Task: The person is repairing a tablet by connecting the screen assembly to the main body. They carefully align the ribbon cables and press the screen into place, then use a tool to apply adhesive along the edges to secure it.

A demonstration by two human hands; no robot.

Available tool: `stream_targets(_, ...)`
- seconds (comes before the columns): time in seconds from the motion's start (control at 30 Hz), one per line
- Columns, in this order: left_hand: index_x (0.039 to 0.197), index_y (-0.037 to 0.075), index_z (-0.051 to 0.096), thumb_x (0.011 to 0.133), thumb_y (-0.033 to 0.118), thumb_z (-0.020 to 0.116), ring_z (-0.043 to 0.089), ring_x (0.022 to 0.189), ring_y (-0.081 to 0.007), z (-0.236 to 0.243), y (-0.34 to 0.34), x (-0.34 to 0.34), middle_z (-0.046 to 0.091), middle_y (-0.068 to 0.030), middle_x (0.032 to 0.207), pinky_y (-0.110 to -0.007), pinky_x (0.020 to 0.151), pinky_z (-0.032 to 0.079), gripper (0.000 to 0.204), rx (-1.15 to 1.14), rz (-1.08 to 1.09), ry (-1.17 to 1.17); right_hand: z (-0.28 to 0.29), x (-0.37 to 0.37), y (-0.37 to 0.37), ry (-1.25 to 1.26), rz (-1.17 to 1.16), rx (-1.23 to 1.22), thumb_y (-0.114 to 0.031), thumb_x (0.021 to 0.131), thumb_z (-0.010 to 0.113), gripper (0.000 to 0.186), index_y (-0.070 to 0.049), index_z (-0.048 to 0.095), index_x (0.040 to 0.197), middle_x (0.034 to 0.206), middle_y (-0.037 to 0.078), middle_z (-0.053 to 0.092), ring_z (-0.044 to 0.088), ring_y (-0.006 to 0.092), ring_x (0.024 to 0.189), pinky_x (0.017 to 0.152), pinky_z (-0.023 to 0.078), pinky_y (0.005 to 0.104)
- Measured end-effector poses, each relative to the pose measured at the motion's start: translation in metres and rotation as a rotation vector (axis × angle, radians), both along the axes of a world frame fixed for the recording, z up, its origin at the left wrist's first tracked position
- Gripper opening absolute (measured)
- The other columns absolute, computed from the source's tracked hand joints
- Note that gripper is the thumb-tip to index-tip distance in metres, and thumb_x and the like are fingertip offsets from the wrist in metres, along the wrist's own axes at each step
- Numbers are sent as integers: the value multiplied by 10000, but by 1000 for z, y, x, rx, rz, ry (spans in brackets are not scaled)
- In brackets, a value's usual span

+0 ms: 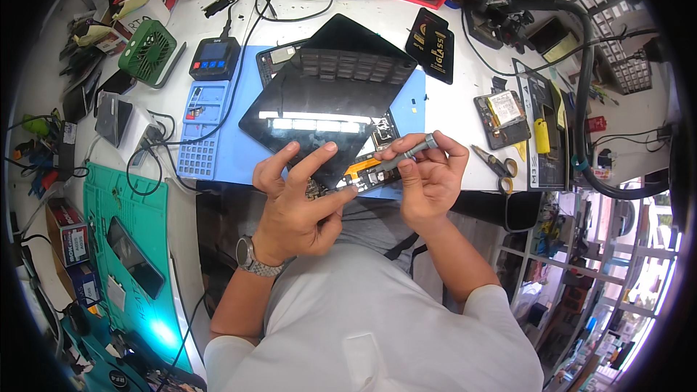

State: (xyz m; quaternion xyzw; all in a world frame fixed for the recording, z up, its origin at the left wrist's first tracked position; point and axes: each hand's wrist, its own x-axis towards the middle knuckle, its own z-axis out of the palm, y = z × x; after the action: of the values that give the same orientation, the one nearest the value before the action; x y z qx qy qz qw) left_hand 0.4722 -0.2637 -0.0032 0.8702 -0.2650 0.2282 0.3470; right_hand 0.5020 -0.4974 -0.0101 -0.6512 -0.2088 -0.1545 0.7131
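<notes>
A black tablet screen [327, 91] lies askew over an opened tablet body [279, 58], whose inner parts show at the near edge. There an orange flex cable [361, 168] runs beside the exposed circuit parts. My left hand [301, 207] has its fingers spread, two of them resting on the screen's near corner and another digit reaching to the circuit parts. In my right hand [428, 192] a grey screwdriver [410, 154] is gripped between thumb and fingers, slanting down to the left toward the tablet's near edge. Its tip is hard to make out.
A blue mat [243, 116] lies beneath the tablet. Leftward are a blue parts tray [197, 131], a small black device [215, 58] with cable, and a green fan [151, 53]. Scissors [501, 168], an opened phone [502, 117] and a thick black hose [584, 101] are on the right.
</notes>
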Motion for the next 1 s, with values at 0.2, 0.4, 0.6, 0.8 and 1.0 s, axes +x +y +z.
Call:
stream_targets(0.2,1033,269,895,769,173,773,284,1522,-347,2,-6,-1,554,-53,1640,-504,1175,195,306,38,14,28,-1,0,0,20,37,34,115,1082,530,556,-72,259,1530,1280,240,620,730,275,1115,996,616,399)
stream_targets(0.4,1046,271,896,780,186,780,288,1515,-342,2,-6,-2,542,-51,1650,-501,1173,198,303,45,22,46,-2,0,1,26,57,37,122,1081,524,552,-74,260,1525,1286,239,614,722,265,1119,1022,619,410)
stream_targets(0.6,1072,249,905,762,147,770,204,1541,-385,4,-4,-2,510,-129,1635,-473,1264,172,353,128,3,43,-1,-1,1,47,68,24,127,1081,521,552,-79,263,1523,1284,236,614,720,260,1121,1012,618,399)
stream_targets(0.8,1065,249,906,759,146,772,204,1543,-380,5,-4,-2,510,-131,1635,-469,1264,170,350,126,-2,43,-3,0,0,33,72,13,124,1082,522,545,-77,267,1519,1281,235,618,724,259,1114,998,614,387)
stream_targets(1.0,1052,285,898,781,202,779,281,1514,-330,1,-7,-2,545,-50,1644,-504,1159,202,308,59,28,36,0,0,0,-56,69,-66,151,1051,556,541,-63,331,1494,1253,233,651,734,263,1100,965,616,370)
